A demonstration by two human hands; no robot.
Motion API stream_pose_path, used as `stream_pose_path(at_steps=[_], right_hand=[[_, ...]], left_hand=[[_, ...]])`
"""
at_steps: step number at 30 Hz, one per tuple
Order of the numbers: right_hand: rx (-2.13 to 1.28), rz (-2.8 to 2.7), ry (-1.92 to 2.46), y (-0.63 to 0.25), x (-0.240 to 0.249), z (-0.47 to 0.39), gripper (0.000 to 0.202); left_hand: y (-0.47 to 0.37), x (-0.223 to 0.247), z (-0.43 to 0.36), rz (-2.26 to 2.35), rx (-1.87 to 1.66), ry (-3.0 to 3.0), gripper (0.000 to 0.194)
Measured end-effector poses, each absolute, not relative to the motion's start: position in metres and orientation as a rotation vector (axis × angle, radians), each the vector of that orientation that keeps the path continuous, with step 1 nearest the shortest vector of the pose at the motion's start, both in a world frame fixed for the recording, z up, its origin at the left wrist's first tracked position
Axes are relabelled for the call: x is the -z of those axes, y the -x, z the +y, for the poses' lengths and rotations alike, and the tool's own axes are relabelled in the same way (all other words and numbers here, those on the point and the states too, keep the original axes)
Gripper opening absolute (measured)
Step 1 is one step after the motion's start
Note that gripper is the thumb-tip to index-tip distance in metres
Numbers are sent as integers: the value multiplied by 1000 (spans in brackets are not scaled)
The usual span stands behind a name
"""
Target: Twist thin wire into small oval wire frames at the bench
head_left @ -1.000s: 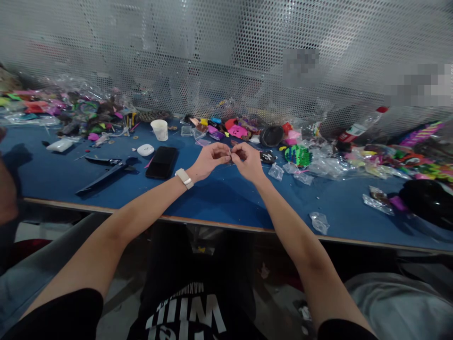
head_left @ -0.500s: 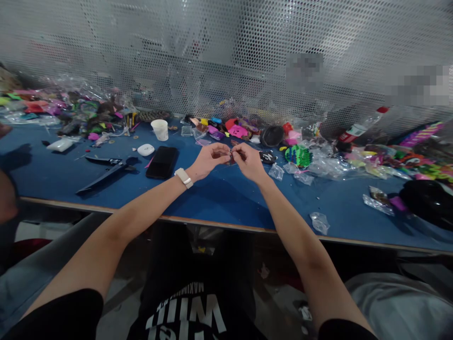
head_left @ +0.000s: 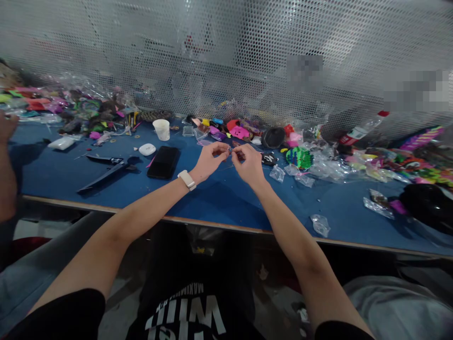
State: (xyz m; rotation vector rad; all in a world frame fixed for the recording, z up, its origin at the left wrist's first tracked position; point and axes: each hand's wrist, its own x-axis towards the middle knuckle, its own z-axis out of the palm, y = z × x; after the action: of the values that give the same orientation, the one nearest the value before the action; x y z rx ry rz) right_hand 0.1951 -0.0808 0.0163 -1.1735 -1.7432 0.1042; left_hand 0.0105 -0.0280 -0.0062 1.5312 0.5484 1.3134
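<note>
My left hand (head_left: 210,160) and my right hand (head_left: 248,163) meet fingertip to fingertip above the blue table (head_left: 226,198). Both are closed in a pinch around something tiny between them, too small to name. A light band (head_left: 187,180) circles my left wrist. Left of that hand lies a black phone (head_left: 163,162), with a white rounded case (head_left: 147,149) just beyond it. Close behind my right hand is a black piece with white lettering (head_left: 269,158). A small clear plastic bag (head_left: 277,174) lies beside it.
Colourful small pieces and plastic wrap line the perforated metal panel (head_left: 212,61). A white cup (head_left: 162,130) and a dark scissor-like tool (head_left: 106,172) are at left; a red-labelled bottle (head_left: 354,135) leans at right. Another person's hand (head_left: 6,127) shows at the far left edge.
My hands stay pinched together in nearly the same spot, with a slight shift of the fingers. At the far left, the other person's arm has come further into view.
</note>
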Motion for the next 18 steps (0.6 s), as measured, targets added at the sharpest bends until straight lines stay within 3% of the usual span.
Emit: stream_pose_path(at_steps=[2,5,12,18], right_hand=[[-46,-1768,1154,-196,-18,-83,4],[-60,-1751,1120,-200,-21,-84,18],[-680,-1600,1101,-203,-15,-75,37],[-757,-1464,1084,-200,-11,-74,43]], left_hand=[[-11,6,-28,577,-1344,-1550,9],[-9,5,-25,602,-1341,-1572,8],[-2,5,-15,605,-1322,-1558,12],[-4,6,-23,537,-1136,-1435,21]])
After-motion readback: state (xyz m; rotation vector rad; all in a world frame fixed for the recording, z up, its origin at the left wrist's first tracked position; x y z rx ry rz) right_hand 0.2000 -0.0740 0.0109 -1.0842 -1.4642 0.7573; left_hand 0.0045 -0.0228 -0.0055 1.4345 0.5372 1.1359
